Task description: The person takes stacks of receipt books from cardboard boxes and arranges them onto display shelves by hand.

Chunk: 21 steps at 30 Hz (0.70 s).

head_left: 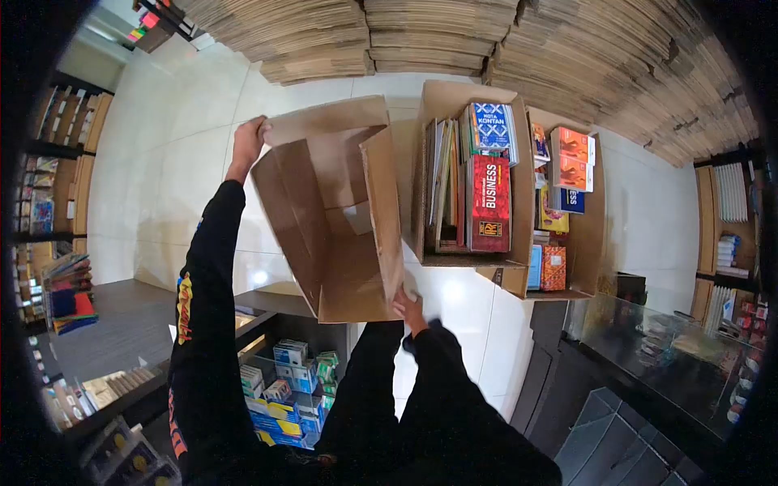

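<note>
In the head view, gripping the open cardboard box (pixel 387 211) by its far-left corner with the left hand (pixel 250 138), and touching its near-right corner with the right hand (pixel 409 309), too unclear to tell if closed around it. Lying directly between both hands, long axis running away from the body and leaning left, just left of the book-filled box (pixel 438 94), with the right hand nearer to the body.

Stationery shop, stocked shelves (pixel 729 235), glass counter (pixel 648 348)
</note>
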{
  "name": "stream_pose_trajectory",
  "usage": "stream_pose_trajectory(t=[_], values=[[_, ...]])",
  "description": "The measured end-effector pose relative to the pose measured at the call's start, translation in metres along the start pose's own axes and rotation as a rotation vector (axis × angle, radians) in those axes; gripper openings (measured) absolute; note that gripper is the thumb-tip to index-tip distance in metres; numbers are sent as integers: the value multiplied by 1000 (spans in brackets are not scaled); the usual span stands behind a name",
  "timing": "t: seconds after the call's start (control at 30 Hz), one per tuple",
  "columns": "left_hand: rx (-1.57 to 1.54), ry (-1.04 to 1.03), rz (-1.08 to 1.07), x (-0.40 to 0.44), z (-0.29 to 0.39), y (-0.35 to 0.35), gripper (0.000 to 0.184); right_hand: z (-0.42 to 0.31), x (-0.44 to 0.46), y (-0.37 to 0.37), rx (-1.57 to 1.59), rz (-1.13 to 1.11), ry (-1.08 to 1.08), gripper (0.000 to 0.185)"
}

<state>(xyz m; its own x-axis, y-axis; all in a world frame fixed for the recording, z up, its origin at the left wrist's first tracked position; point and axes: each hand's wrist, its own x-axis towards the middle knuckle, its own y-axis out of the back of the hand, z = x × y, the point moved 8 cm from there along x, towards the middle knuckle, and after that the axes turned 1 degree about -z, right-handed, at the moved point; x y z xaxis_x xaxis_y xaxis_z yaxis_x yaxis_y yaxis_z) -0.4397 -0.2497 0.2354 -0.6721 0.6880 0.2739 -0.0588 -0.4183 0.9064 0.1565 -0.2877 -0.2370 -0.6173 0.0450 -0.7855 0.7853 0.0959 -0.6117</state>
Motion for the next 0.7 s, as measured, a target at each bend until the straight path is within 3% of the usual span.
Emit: stream_pose_trajectory(t=[0.07,0.1,0.13,0.23,0.27,0.43,0.5,0.6,0.7], values=[[-2,-62,3,23,4,-21,17,-44,-6,-34,-230,46,115,73],[13,-79,-11,37,7,-35,17,-78,-41,-76,-533,200,269,80],[29,-98,-31,50,10,-50,17,-101,-55,-102,-829,241,274,77],[53,-86,-47,88,30,-96,15,-139,-68,-148,-1261,142,381,71],[96,-45,-96,99,35,-112,12,-150,-78,-163,-1368,114,418,55],[442,9,-35,139,56,-165,15,-172,-130,-186,-1257,2,514,37],[570,83,-61,150,48,-187,17,-184,-148,-187,-1292,10,458,33],[618,205,-88,172,19,-229,18,-203,-162,-163,-1349,83,527,31],[629,232,-190,197,20,-274,22,-225,-170,-112,-1387,213,435,34]])
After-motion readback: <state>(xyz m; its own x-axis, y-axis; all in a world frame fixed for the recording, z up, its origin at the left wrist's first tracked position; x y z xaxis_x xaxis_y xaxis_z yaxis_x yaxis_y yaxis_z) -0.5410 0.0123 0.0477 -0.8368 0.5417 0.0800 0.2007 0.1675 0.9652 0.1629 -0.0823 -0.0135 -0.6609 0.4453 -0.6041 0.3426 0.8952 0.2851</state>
